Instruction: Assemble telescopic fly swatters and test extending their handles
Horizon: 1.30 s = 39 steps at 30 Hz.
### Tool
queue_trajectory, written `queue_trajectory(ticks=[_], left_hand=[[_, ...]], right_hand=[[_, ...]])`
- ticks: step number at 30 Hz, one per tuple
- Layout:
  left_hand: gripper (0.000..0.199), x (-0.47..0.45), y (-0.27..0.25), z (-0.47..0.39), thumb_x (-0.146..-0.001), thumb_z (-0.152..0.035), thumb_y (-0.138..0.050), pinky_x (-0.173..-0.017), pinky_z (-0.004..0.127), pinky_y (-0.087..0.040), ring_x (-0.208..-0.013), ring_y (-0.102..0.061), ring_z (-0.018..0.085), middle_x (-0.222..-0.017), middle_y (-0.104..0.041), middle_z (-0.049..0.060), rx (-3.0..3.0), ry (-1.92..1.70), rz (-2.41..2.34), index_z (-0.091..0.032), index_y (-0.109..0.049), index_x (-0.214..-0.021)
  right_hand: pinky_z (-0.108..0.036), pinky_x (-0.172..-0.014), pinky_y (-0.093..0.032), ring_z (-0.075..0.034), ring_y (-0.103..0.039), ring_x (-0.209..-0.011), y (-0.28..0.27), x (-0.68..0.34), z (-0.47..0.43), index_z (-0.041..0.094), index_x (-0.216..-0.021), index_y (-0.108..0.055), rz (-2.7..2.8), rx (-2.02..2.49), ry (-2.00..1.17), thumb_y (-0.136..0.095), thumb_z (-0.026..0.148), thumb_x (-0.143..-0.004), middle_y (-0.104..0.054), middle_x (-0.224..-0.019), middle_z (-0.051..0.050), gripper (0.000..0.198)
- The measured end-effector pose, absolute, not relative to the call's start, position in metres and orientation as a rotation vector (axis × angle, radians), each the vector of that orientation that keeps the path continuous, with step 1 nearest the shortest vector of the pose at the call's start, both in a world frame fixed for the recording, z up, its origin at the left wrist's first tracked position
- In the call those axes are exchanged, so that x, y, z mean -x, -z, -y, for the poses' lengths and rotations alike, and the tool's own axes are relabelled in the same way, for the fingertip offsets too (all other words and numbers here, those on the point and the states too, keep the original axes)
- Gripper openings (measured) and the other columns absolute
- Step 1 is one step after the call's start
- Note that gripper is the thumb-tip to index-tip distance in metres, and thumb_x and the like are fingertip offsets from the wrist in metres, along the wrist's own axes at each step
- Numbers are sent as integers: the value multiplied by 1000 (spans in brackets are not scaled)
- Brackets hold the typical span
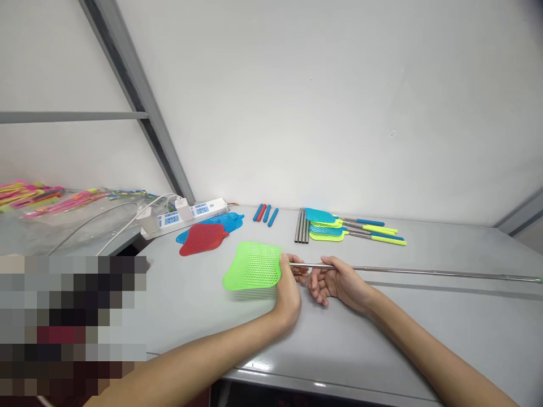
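Note:
A bright green fly swatter (254, 267) with a long, extended metal rod (424, 273) is held level above the table, its mesh head to the left. My left hand (289, 291) is closed around the neck, where the head meets the rod; some of its fingers are hidden behind. Just to the right, my right hand (341, 285) has the rod between its thumb and loosely curled fingers. Beyond both hands lie several finished-looking swatters with blue heads (321, 216) and yellow-green grips (389, 240), their rods short.
Several metal tubes (301, 226) lie beside the swatters. Blue and red grips (266, 213) rest near the wall. A red swatter head (203, 238) overlaps blue ones (235, 223) by a white power strip (207, 209). Colourful items in plastic (63, 206) are at far left.

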<state>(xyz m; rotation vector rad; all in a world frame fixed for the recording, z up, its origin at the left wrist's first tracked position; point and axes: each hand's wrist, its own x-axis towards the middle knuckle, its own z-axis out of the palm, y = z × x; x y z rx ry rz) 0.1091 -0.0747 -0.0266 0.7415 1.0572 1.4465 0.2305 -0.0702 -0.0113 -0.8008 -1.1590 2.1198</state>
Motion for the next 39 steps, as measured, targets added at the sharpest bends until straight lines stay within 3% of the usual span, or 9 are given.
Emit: queue_trajectory(ticks=[9, 18, 28, 39], left_hand=[[37, -109, 27, 76, -79, -42, -27, -60, 24, -38, -58, -51, 12, -60, -53, 1, -851, -1463, -1140, -17, -49, -63], [39, -110, 28, 79, -76, -50, -31, -49, 24, -41, -47, -48, 11, -56, -53, 0, -790, -1428, -1041, -17, -51, -66], [36, -111, 26, 81, -75, -49, -35, -45, 22, -43, -48, -50, 11, -57, -54, 0, -818, -1423, -949, -17, -51, -68], [41, -113, 29, 82, -75, -54, -29, -26, 20, -34, -26, -38, 8, -42, -43, -5, -832, -1284, -848, -17, -47, -77]], right_hand=[[-24, -45, -35, -14, -49, -49, 12, -230, 70, 11, -63, -55, 1166, 820, -2135, -20, 40, -79, -52, -53, -7, 48], [-23, -43, -35, -13, -49, -47, 11, -228, 70, 11, -59, -54, 1191, 845, -2125, -18, 40, -79, -52, -51, -6, 50], [-23, -44, -35, -13, -49, -46, 11, -227, 70, 10, -57, -55, 1223, 821, -2109, -16, 38, -79, -51, -51, -7, 53], [-23, -44, -35, -12, -49, -47, 12, -227, 70, 10, -58, -55, 1230, 806, -2105, -16, 40, -79, -51, -51, -6, 54]])
